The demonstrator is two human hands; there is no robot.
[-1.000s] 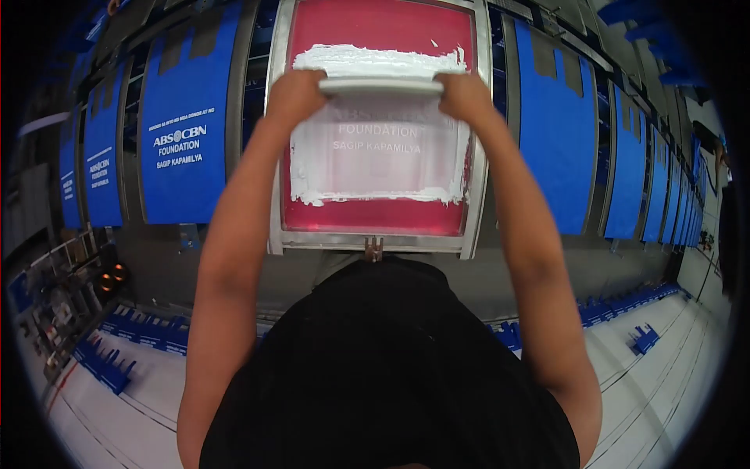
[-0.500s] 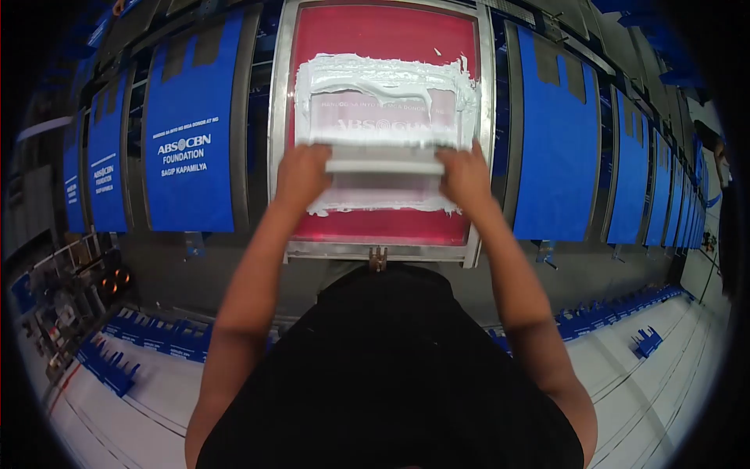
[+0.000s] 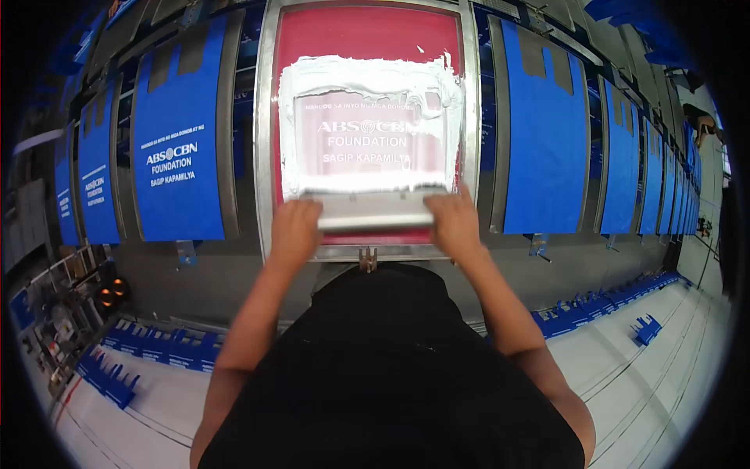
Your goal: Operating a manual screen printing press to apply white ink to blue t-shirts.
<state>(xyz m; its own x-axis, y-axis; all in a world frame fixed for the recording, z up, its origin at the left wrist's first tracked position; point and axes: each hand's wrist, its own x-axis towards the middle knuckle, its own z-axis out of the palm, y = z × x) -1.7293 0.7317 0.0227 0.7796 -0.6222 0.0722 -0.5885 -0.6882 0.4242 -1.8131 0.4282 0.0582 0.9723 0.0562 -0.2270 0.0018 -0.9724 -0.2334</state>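
A metal-framed printing screen (image 3: 359, 35) with red mesh fills the upper middle. A thick border of white ink (image 3: 328, 70) surrounds its pale centre, where white lettering shows. Across the lower part of the screen lies a pale squeegee (image 3: 373, 213), with a band of white ink along its far edge. My left hand (image 3: 297, 223) is closed on its left end, and my right hand (image 3: 453, 223) is closed on its right end.
Rows of blue cut bags (image 3: 543, 133) lie on metal boards on both sides, those on the left (image 3: 176, 199) printed white. More blue pieces (image 3: 644, 332) lie on the white floor. Machinery (image 3: 113, 289) stands at the lower left; a partly hidden person (image 3: 703, 125) is at the far right.
Both my hands have pulled the squeegee toward me, from the screen's upper part down to its lower edge, uncovering the lettering in the pale centre.
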